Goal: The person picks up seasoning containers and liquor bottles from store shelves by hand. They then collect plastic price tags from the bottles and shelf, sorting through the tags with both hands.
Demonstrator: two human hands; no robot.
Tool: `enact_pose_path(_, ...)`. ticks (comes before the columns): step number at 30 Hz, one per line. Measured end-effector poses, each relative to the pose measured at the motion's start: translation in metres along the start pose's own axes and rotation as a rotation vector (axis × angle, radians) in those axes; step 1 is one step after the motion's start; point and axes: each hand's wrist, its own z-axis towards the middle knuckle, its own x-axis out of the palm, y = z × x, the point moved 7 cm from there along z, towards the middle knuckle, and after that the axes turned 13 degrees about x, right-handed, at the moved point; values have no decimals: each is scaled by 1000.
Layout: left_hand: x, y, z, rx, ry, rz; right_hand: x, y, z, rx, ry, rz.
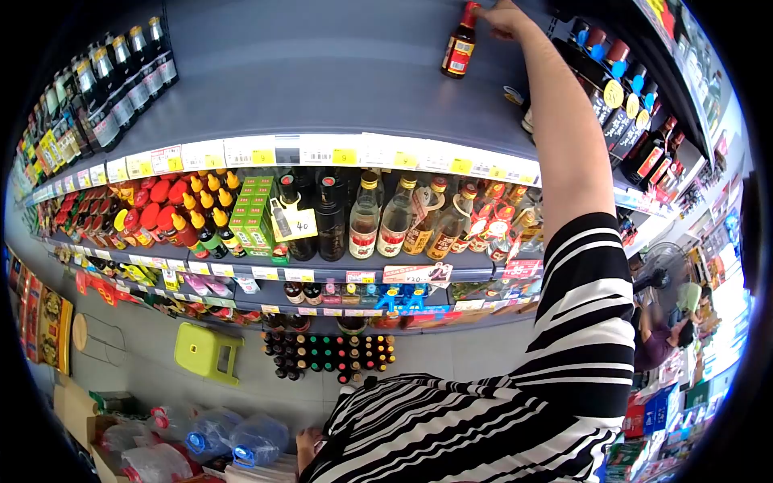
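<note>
Up on the grey top shelf, my right hand is closed at the red cap of a dark sauce bottle with a red and yellow label. The bottle leans slightly, its base at or just above the shelf board. Low by my striped shirt, part of my left hand shows near some plastic-wrapped goods; its fingers are mostly hidden. Dark bottles with gold and white caps stand in rows at the left end of the same shelf. More dark bottles with blue and yellow tags are at the right.
The shelf below holds clear liquor bottles, green boxes and yellow-capped bottles. On the floor are a yellow-green stool, grouped small bottles and large plastic jugs. A fan and another person are at the right.
</note>
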Motion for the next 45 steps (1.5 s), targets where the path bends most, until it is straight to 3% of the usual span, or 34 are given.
enact_pose_path(3,3,65,-17,-500,-128,-556,18,4,11,11,167,136)
enact_pose_path(5,-3,98,-23,-643,-155,-647,30,8,15,-25,238,299)
enact_pose_path(9,-18,138,-12,-654,-106,-573,31,11,4,46,230,208)
enact_pose_path(11,-28,151,1,-639,-97,-526,47,2,10,99,225,325)
enact_pose_path(12,-32,155,10,-635,-98,-505,54,-2,14,120,218,384)
enact_pose_path(13,-36,151,20,-631,-114,-447,55,-3,16,142,152,228)
enact_pose_path(15,-48,141,38,-625,-152,-326,63,-6,15,197,128,363)
enact_pose_path(18,-44,113,70,-484,7,-643,56,-4,9,182,136,289)
enact_pose_path(19,-44,102,77,-440,65,-742,49,-2,5,107,78,325)
enact_pose_path(22,-37,54,78,-414,-38,-796,19,6,-20,-98,-4,458)
enact_pose_path(25,-29,67,87,-434,52,-576,-46,16,-79,-118,-101,622)
enact_pose_path(28,-25,76,93,-555,111,-341,-103,22,-159,-120,-93,658)
enact_pose_path(31,-17,71,103,-657,76,-570,-139,-16,-209,-297,56,779)
enact_pose_path(33,-6,77,141,-236,580,-144,-157,-36,-272,-269,-134,891)
enact_pose_path(35,-5,77,158,-229,595,12,-158,-69,-326,-211,-209,892)
enact_pose_path(37,-8,38,155,-632,143,-122,-146,-89,-386,-176,-180,872)
enact_pose_path(40,18,70,195,-579,421,-531,-99,-110,-445,-28,14,812)
enact_pose_path(43,39,62,221,-571,435,-162,-15,-175,-484,409,291,750)
enact_pose_path(45,52,28,216,-521,449,36,45,-220,-512,523,302,847)
